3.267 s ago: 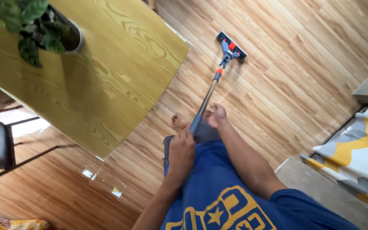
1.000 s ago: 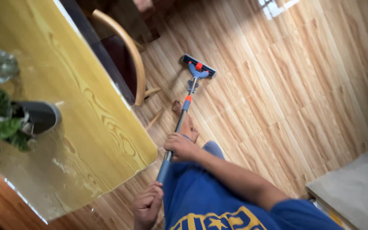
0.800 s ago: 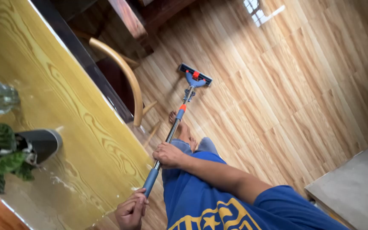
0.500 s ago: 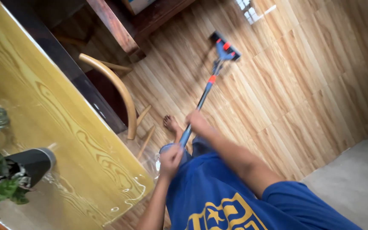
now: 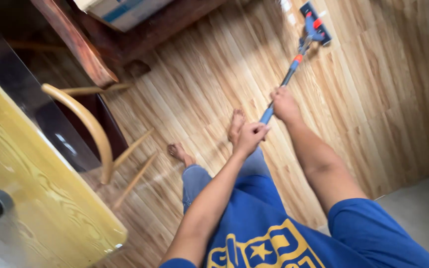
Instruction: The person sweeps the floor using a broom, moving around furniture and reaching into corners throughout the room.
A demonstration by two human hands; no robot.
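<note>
Both of my hands grip a flat mop. My left hand [image 5: 250, 137] is closed around the blue end grip of the mop handle [image 5: 289, 77]. My right hand [image 5: 284, 103] holds the metal shaft a little further down. The shaft runs away to the upper right, past an orange collar, to the blue and dark mop head [image 5: 315, 24], which lies flat on the wooden plank floor [image 5: 373, 89] near the top edge. My two bare feet [image 5: 236, 125] stand on the floor just left of my hands.
A glossy yellow wood-grain table [image 5: 21, 188] fills the lower left. A curved-back wooden chair [image 5: 95, 131] is tucked against it. Dark wooden furniture [image 5: 140, 30] with a box on it stands at the top left. A grey mat [image 5: 423, 218] lies at the lower right.
The mop head has slid further away, toward the upper right. Both arms have stretched out after it, the view has swung, and I have stepped forward past the table corner.
</note>
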